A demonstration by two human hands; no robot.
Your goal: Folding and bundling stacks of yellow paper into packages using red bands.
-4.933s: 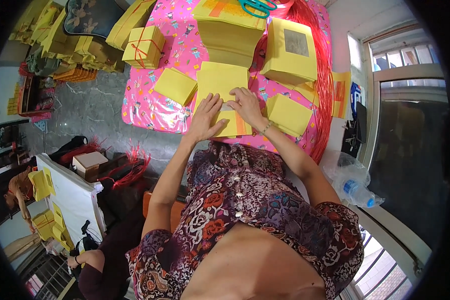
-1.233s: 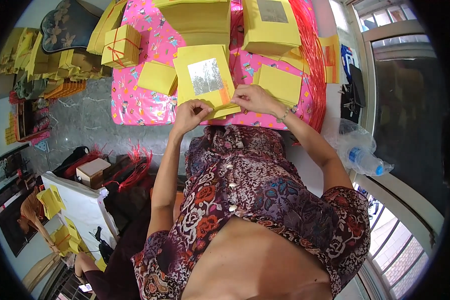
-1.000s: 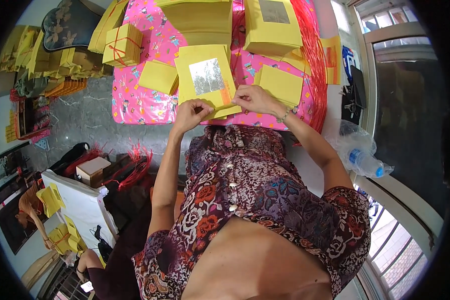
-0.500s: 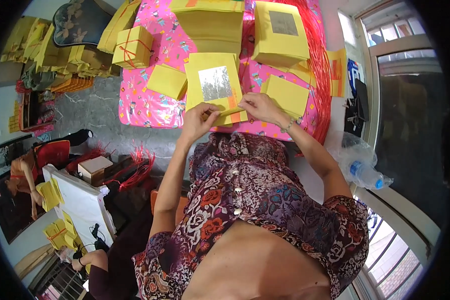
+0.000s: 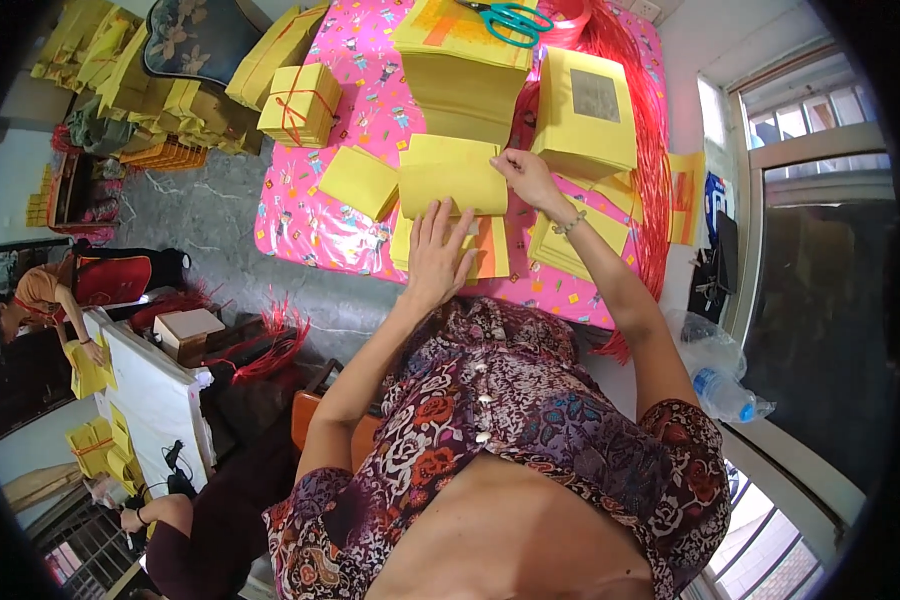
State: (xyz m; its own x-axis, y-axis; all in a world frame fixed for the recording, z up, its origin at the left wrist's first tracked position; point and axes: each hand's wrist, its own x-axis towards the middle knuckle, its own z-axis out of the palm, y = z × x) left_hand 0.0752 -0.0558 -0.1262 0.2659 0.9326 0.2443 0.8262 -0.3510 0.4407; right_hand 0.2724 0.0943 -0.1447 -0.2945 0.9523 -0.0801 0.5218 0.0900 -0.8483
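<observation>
Yellow paper sheet (image 5: 454, 188) lies curved on the working pile at the near edge of the table, between the person's two hands. Around it, from largest down: the table (image 5: 295, 228) under a shiny pink patterned cover; a tall yellow stack (image 5: 460, 95) directly beyond the pile, so close that I cannot tell whether they touch; a second yellow stack (image 5: 580, 130) beyond and to the right, with a grey square on its top; long red strands (image 5: 654, 150) running down the table's right side; a yellow bundle (image 5: 305, 88) tied with red cord, farther back on the left; a low stack (image 5: 358, 182) just left of the pile; another low stack (image 5: 577, 240) to the right, partly hidden by the right wrist; and teal-handled scissors (image 5: 515, 22) on top of the tall stack. The two big stacks block the far side, while the low ones flank the pile.

The left hand (image 5: 436, 255) is laid flat, fingers somewhat spread, their tips on the sheet's near edge. The right hand (image 5: 528, 180) is nearly closed, thumb and forefinger pinched narrow at the sheet's far right corner; whether paper sits between them is too small to tell.
</observation>
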